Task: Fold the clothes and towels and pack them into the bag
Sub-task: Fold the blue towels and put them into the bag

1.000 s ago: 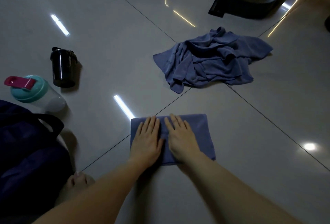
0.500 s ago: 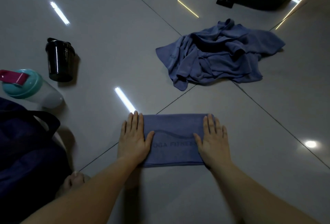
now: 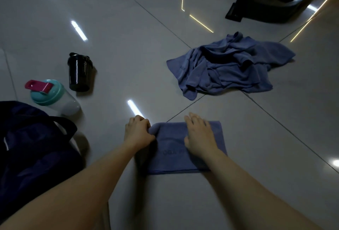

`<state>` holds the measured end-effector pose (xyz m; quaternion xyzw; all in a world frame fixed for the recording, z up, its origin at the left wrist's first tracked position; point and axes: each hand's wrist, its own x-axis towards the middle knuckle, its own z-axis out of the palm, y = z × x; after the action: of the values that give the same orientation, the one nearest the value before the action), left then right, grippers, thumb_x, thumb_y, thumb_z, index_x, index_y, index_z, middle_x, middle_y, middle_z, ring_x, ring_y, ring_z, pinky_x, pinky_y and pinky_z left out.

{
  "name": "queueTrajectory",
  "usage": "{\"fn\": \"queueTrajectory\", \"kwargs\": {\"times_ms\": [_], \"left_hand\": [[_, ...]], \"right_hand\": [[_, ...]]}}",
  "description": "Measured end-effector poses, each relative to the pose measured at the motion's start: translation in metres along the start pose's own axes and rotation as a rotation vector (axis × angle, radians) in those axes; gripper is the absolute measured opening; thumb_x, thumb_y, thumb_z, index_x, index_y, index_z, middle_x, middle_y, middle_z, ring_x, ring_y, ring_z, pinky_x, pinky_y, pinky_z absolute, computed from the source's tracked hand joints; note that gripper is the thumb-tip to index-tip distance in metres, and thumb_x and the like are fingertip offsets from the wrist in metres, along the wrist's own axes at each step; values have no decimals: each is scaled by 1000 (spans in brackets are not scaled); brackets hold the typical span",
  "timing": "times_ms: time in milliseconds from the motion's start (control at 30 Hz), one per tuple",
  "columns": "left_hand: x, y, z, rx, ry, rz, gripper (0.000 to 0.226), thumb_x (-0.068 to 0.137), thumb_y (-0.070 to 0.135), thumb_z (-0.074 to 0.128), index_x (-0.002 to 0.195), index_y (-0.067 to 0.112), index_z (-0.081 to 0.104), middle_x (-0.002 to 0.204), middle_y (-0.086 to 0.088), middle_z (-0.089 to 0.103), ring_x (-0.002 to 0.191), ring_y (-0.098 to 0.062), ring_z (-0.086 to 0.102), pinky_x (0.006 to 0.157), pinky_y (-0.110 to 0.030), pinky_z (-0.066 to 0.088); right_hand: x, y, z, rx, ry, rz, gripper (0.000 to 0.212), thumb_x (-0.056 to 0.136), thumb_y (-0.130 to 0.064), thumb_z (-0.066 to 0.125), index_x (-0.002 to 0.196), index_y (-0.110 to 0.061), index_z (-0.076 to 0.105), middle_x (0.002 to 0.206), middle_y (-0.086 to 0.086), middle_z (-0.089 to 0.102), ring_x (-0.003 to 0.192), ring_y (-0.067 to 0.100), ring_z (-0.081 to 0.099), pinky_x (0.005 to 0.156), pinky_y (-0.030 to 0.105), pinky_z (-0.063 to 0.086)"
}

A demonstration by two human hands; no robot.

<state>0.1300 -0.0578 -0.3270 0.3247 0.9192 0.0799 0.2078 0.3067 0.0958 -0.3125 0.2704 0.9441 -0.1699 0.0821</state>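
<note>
A folded blue towel (image 3: 173, 153) with faint lettering lies on the tiled floor in front of me. My left hand (image 3: 138, 132) grips its left edge, fingers curled round the cloth, which is lifted a little there. My right hand (image 3: 199, 134) lies flat on the towel's right half with fingers spread. A crumpled blue cloth (image 3: 227, 66) lies farther back on the right. The dark bag (image 3: 34, 149) sits at the left edge, its handle arched upward.
A black cup (image 3: 79, 73) and a clear bottle with a teal lid and pink flap (image 3: 50, 95) stand left of the towel, beyond the bag. A black furniture leg (image 3: 240, 4) is at the top right. Glossy grey tiles lie all around.
Both hands were pressing flat at the towel's two ends; now my left hand has curled round the left edge and lifted it, and my right hand has shifted inward onto the towel.
</note>
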Motion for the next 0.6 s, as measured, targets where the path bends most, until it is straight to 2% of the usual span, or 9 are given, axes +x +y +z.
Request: {"fn": "queueTrajectory", "kwargs": {"times_ms": [100,200,233,267,333,367,433,500,600], "left_hand": [[3,11,-13,-236,-123,24,27,74,17,69,82,24,44,84,-3,62,81,-27,59,67,-38,48],[1,27,-29,-442,-186,157,43,70,15,78,94,25,43,82,-9,66,68,-22,58,61,-42,51],[0,33,-36,-488,-166,191,47,69,17,79,96,26,42,84,-11,67,69,-23,61,62,-45,53],[0,39,-43,-528,-138,206,49,69,18,80,97,28,41,86,-11,67,72,-26,64,64,-48,54],[0,45,-54,-553,-104,183,48,72,12,79,102,24,43,87,-9,63,74,-24,61,63,-46,52],[-3,46,-59,-547,-132,166,46,72,12,79,104,19,47,87,-8,61,75,-21,60,62,-42,52],[-8,42,-61,-454,-261,177,37,65,24,77,96,14,59,83,-10,65,77,-22,63,67,-44,56],[-18,36,-66,-303,-353,188,26,58,37,70,76,18,65,72,-7,66,74,-28,65,67,-43,54],[-20,33,-92,-329,-251,165,31,57,46,74,73,20,69,68,-2,66,67,-24,65,64,-39,52]], "right_hand": [[21,-17,-14,190,-48,-95,72,85,-15,60,152,-15,35,157,7,36,142,27,35,116,38,28],[44,-33,-31,395,-129,-101,72,77,-21,67,145,-21,46,147,5,50,131,26,49,108,41,40],[49,-37,-38,458,-166,-101,61,71,-25,67,132,-26,57,132,4,60,119,25,57,98,41,47],[54,-40,-46,503,-192,-106,42,66,-29,63,107,-29,65,107,2,68,100,23,62,83,39,50],[59,-40,-65,527,-212,-131,10,61,-29,60,69,-26,55,68,-1,57,67,19,55,60,34,41],[59,-38,-75,537,-216,-148,11,64,-24,63,63,-23,52,61,-1,53,60,15,49,56,32,36],[57,-31,-92,542,-207,-190,12,73,-10,65,66,-17,58,62,1,55,58,12,48,57,31,37],[54,-23,-108,543,-198,-209,6,77,-3,63,76,-9,64,68,4,61,63,16,54,60,33,42],[49,-13,-133,588,-113,-197,6,78,3,60,82,3,64,70,15,58,65,18,51,61,33,39]]}}
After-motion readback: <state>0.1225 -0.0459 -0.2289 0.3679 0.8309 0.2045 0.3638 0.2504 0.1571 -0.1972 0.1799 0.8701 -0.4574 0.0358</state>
